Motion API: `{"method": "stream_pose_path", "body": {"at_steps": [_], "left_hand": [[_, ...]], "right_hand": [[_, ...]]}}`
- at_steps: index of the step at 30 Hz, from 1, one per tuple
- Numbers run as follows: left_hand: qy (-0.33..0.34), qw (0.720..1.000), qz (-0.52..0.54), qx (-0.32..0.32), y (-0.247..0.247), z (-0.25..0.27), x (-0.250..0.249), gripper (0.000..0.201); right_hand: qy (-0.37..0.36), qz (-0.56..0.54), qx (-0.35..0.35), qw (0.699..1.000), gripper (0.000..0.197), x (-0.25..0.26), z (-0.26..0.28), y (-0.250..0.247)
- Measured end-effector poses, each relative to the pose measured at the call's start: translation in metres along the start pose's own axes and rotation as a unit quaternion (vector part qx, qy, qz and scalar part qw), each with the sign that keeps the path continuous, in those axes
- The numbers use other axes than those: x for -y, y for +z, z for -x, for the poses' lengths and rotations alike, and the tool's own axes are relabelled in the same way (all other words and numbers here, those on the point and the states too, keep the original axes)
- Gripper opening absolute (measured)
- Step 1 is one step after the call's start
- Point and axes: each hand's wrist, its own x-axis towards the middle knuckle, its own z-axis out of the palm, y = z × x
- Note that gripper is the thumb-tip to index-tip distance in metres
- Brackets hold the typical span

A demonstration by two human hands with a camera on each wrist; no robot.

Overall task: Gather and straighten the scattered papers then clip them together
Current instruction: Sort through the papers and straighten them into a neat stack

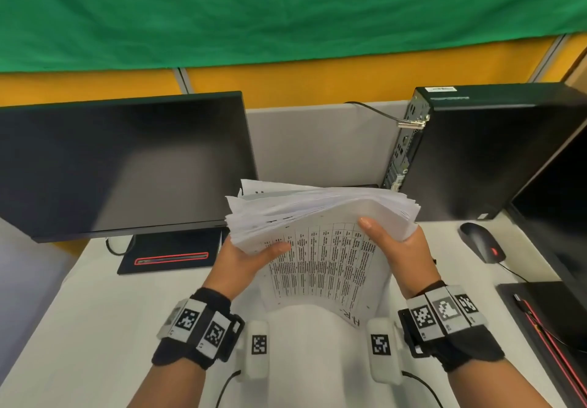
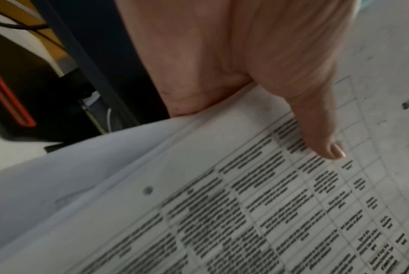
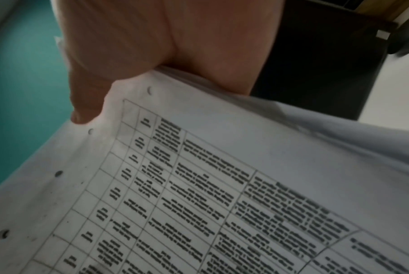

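The stack of papers (image 1: 320,233) is held upright above the table (image 1: 95,312), gripped at its left edge by the left hand (image 1: 244,258) and at its right edge by the right hand (image 1: 397,245), thumbs on the near printed sheet.

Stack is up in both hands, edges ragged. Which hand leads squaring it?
Probably left. The left hand grips the paper stack beside its most fanned corner, while the right hand holds the neater side steady. No clip is visible.
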Motion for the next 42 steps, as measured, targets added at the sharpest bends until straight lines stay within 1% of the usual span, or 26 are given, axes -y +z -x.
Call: {"method": "stream_pose_path", "body": {"at_steps": [1,2,3,5,7,10,11,13,15,16,17,18,20,21,23,25,27,29,31,33,35,38,39,40,41,42], "left_hand": [[-0.004,1.0,0.001,-0.013,0.004,0.001,0.004,0.04],[-0.006,1.0,0.004,-0.027,0.007,0.002,0.008,0.039],[-0.008,0.999,0.009,-0.042,0.009,0.002,0.009,0.038],[-0.008,0.998,0.013,-0.062,0.012,0.001,0.003,0.034],[0.016,0.997,0.018,-0.073,0.012,-0.001,-0.01,0.032],[0.045,0.997,0.03,-0.059,0.011,0.0,-0.023,0.033],[0.041,0.997,0.028,-0.051,0.01,0.002,-0.022,0.034],[0.019,0.999,0.026,-0.044,0.01,0.005,-0.014,0.042],[-0.004,0.999,0.023,-0.046,0.009,0.007,-0.005,0.051],[-0.012,0.999,0.021,-0.044,0.01,0.007,-0.003,0.052],[-0.016,0.999,0.02,-0.041,0.01,0.007,-0.002,0.052],[-0.015,0.999,0.019,-0.038,0.011,0.006,-0.002,0.051],[-0.013,0.999,0.02,-0.033,0.013,0.006,-0.004,0.05],[-0.012,0.999,0.022,-0.031,0.014,0.005,-0.005,0.051],[-0.011,0.999,0.028,-0.031,0.015,0.006,-0.005,0.049],[-0.011,0.999,0.037,-0.034,0.014,0.007,-0.004,0.048],[-0.013,0.998,0.041,-0.037,0.013,0.007,-0.002,0.05],[-0.013,0.999,0.037,-0.036,0.014,0.006,-0.001,0.055],[-0.01,0.999,0.033,-0.033,0.016,0.005,0.001,0.055],[-0.01,0.999,0.025,-0.034,0.019,0.004,0.001,0.051],[-0.013,0.999,0.02,-0.033,0.02,0.004,0.003,0.047],[-0.03,0.999,-0.004,-0.035,0.019,0.003,0.006,0.041],[-0.034,0.999,-0.006,-0.037,0.019,0.002,0.007,0.039],[-0.037,0.999,-0.004,-0.039,0.017,0.002,0.008,0.038],[-0.039,0.998,-0.002,-0.04,0.016,0.001,0.009,0.037],[-0.042,0.998,-0.004,-0.037,0.016,0.001,0.01,0.037]], "right_hand": [[-0.005,-0.001,-0.007,1.0,0.044,0.001,0.0,0.001],[-0.007,-0.005,-0.016,1.0,0.039,0.004,0.0,0.003],[-0.012,-0.008,-0.026,1.0,0.031,0.006,0.0,0.003],[-0.03,-0.016,-0.049,0.998,0.018,0.013,0.0,0.004],[-0.057,-0.034,-0.071,0.995,0.015,0.021,0.001,0.004],[-0.084,-0.04,-0.094,0.991,0.031,0.026,0.004,0.004],[-0.085,-0.037,-0.097,0.991,0.035,0.024,0.003,0.003],[-0.063,-0.008,-0.102,0.993,0.044,0.019,0.004,0.004],[-0.04,0.013,-0.117,0.992,0.043,0.015,0.002,0.003],[-0.032,0.012,-0.125,0.992,0.046,0.016,0.001,0.003],[-0.032,0.015,-0.129,0.991,0.054,0.016,0.0,0.004],[-0.039,0.024,-0.132,0.99,0.058,0.02,0.0,0.007],[-0.074,0.036,-0.139,0.987,0.043,0.027,0.0,0.012],[-0.087,0.039,-0.143,0.985,0.04,0.028,-0.002,0.013],[-0.091,0.052,-0.166,0.981,0.038,0.026,-0.007,0.011],[-0.103,0.06,-0.187,0.975,0.032,0.023,-0.011,0.005],[-0.105,0.068,-0.2,0.972,0.027,0.021,-0.012,-0.002],[-0.114,0.064,-0.21,0.969,0.027,0.023,-0.012,-0.006],[-0.108,0.065,-0.209,0.97,0.035,0.025,-0.011,-0.002],[-0.113,0.08,-0.213,0.967,0.037,0.024,-0.013,-0.001],[-0.129,0.128,-0.216,0.959,0.032,0.019,-0.016,-0.004],[-0.153,0.139,-0.216,0.954,0.019,0.018,-0.015,-0.007],[-0.169,0.144,-0.199,0.955,0.014,0.015,-0.013,-0.009],[-0.174,0.126,-0.171,0.962,0.007,0.013,-0.008,-0.01],[-0.155,0.091,-0.138,0.974,0.015,0.007,-0.003,-0.012],[-0.119,0.056,-0.107,0.985,0.031,-0.001,0.003,-0.014]]}}
